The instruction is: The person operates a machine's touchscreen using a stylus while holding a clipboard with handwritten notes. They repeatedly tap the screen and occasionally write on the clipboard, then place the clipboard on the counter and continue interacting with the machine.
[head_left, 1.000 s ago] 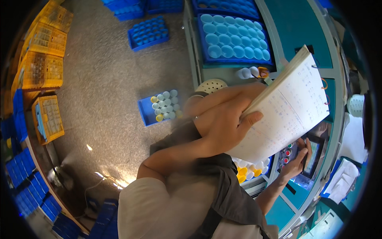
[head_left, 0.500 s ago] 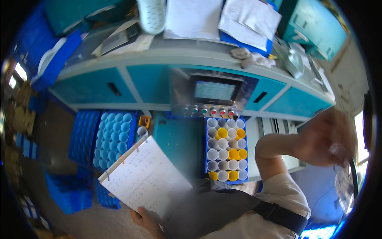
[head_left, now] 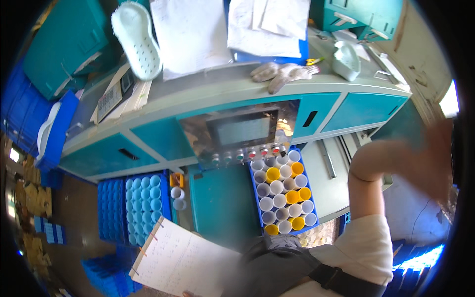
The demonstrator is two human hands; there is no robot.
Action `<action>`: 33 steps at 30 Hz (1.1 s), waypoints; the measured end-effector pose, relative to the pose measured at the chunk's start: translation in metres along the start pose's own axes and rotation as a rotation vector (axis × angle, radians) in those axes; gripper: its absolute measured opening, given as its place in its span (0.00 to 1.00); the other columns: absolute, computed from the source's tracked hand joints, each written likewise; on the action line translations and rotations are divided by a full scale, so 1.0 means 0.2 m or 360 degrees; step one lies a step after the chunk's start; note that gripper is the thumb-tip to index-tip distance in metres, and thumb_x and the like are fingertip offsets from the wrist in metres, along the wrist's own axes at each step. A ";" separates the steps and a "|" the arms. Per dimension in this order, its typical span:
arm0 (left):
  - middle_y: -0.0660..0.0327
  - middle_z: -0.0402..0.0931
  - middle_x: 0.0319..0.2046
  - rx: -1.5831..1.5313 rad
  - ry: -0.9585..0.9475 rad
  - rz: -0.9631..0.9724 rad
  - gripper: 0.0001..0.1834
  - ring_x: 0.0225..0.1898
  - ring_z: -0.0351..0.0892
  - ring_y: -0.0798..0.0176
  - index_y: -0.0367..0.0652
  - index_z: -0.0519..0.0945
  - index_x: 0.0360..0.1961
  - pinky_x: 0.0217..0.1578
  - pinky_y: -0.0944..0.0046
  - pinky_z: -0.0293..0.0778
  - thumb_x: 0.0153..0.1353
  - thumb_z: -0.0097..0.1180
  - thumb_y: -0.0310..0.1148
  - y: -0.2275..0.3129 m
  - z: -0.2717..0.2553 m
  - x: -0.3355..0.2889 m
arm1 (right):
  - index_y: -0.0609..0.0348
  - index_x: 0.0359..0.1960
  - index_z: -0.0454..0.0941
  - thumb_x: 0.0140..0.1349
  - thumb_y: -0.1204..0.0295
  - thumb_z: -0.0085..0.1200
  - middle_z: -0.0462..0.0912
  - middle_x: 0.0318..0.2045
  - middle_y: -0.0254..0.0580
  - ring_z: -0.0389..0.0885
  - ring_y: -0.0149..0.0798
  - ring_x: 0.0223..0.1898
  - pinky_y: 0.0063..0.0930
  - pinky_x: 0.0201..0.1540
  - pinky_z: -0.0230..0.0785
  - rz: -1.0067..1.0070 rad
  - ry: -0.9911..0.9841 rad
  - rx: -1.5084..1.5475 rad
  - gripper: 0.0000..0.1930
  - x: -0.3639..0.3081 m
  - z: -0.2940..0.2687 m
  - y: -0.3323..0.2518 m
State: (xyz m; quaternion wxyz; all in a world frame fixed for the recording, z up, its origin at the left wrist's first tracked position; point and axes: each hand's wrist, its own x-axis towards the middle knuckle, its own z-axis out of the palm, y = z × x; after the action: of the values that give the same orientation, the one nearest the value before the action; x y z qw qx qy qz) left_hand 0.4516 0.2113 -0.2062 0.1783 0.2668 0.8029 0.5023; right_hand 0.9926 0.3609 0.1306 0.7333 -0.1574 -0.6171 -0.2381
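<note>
Across the view from nine o'clock round to two: one teal-fronted bench (head_left: 363, 114), grey-topped, the largest item before you. Towards half past four: one blue tray (head_left: 308, 229), filled with rows of upright white cups (head_left: 279, 200) and several yellow cups (head_left: 292, 197), mouths up. At eight o'clock: a further lot, light-blue cups (head_left: 143, 208), likewise in rows. At seven o'clock: your notebook (head_left: 183, 257), open, tilted, handwritten page turned up. At twelve: one control panel (head_left: 242, 131) with a dark-framed screen. At three: your right hand (head_left: 428, 161), bare, raised, well apart from the notebook; blurred, so you cannot tell whether it is spread or pinching. Between six and seven: your left hand (head_left: 190, 293), mostly out of view, one digit at the notebook's lower edge, apparently closed on it. Smallest: push buttons (head_left: 252, 153), one row, along the panel's lower edge. Step in hand, by judgement: you hold the notebook one-handed, perhaps for reference. Next move, by judgement: any writing or page-turning would call for your right hand at the page and a firm left grip.
</note>
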 end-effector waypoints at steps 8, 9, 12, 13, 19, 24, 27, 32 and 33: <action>0.45 0.81 0.60 -0.0136 -0.0155 0.0353 0.23 0.59 0.81 0.50 0.39 0.80 0.63 0.58 0.48 0.75 0.78 0.60 0.46 0.32 0.17 0.10 | 0.53 0.52 0.85 0.72 0.73 0.54 0.91 0.47 0.50 0.90 0.57 0.52 0.49 0.53 0.84 0.0963 -0.1745 -0.2156 0.12 -0.66 -0.27 1.28; 0.45 0.81 0.60 -0.0151 -0.0175 0.0390 0.23 0.59 0.81 0.50 0.40 0.80 0.62 0.58 0.48 0.76 0.78 0.61 0.46 0.35 0.19 0.11 | 0.54 0.50 0.84 0.72 0.74 0.53 0.91 0.46 0.47 0.90 0.56 0.53 0.48 0.51 0.84 0.0831 -0.1818 -0.2206 0.09 -0.70 -0.30 1.32; 0.45 0.81 0.60 -0.0190 -0.0217 0.0486 0.21 0.58 0.82 0.49 0.41 0.81 0.61 0.58 0.48 0.76 0.77 0.61 0.45 0.42 0.21 0.14 | 0.54 0.47 0.86 0.69 0.73 0.59 0.91 0.45 0.46 0.91 0.54 0.49 0.46 0.47 0.85 0.0939 -0.1932 -0.2189 0.08 -0.71 -0.33 1.39; 0.45 0.81 0.59 -0.0191 -0.0231 0.0519 0.21 0.58 0.82 0.49 0.41 0.82 0.61 0.58 0.48 0.76 0.77 0.62 0.45 0.45 0.22 0.15 | 0.53 0.46 0.87 0.68 0.73 0.60 0.91 0.44 0.46 0.91 0.54 0.49 0.46 0.47 0.85 0.0975 -0.2039 -0.2189 0.08 -0.69 -0.34 1.39; 0.44 0.81 0.59 -0.0276 -0.0274 0.0694 0.18 0.58 0.82 0.48 0.43 0.84 0.58 0.57 0.49 0.77 0.76 0.63 0.44 0.62 0.24 0.18 | 0.51 0.43 0.88 0.64 0.71 0.65 0.90 0.41 0.45 0.91 0.54 0.46 0.47 0.45 0.83 0.0792 -0.1979 -0.1934 0.07 -0.56 -0.38 1.27; 0.43 0.81 0.59 -0.0524 -0.0272 0.1106 0.16 0.58 0.82 0.47 0.45 0.86 0.56 0.57 0.50 0.78 0.76 0.65 0.43 0.89 0.16 0.23 | 0.51 0.47 0.86 0.71 0.67 0.61 0.88 0.40 0.46 0.88 0.57 0.49 0.49 0.48 0.80 0.0167 -0.0935 -0.1758 0.07 -0.49 -0.35 1.20; 0.43 0.81 0.58 -0.0837 -0.0312 0.1513 0.15 0.58 0.82 0.47 0.46 0.87 0.55 0.57 0.51 0.78 0.75 0.66 0.42 1.17 0.06 0.22 | 0.54 0.49 0.85 0.75 0.63 0.55 0.86 0.38 0.49 0.86 0.60 0.50 0.52 0.51 0.79 0.0670 -0.0438 -0.1661 0.11 -0.49 -0.28 1.31; 0.45 0.86 0.56 0.0320 -0.0148 0.1469 0.18 0.56 0.87 0.48 0.41 0.86 0.61 0.54 0.56 0.82 0.82 0.53 0.39 1.72 -0.05 0.01 | 0.61 0.53 0.87 0.62 0.29 0.65 0.86 0.46 0.45 0.85 0.41 0.44 0.41 0.45 0.77 0.2010 -0.0354 -0.1347 0.42 -0.51 -0.27 1.67; 0.47 0.87 0.54 0.0436 -0.0167 0.1314 0.18 0.54 0.87 0.49 0.38 0.87 0.59 0.53 0.57 0.82 0.81 0.53 0.38 1.77 -0.09 -0.08 | 0.61 0.50 0.88 0.60 0.27 0.66 0.83 0.38 0.36 0.81 0.36 0.38 0.35 0.38 0.75 0.2060 -0.0209 -0.1029 0.43 -0.56 -0.27 1.72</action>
State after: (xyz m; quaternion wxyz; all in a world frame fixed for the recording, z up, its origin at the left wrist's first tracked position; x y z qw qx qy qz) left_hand 0.5417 0.3139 0.1215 -0.0340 0.6118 0.6780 0.4060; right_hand 1.2110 0.6386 0.0319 0.6055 -0.7139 -0.3418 0.0831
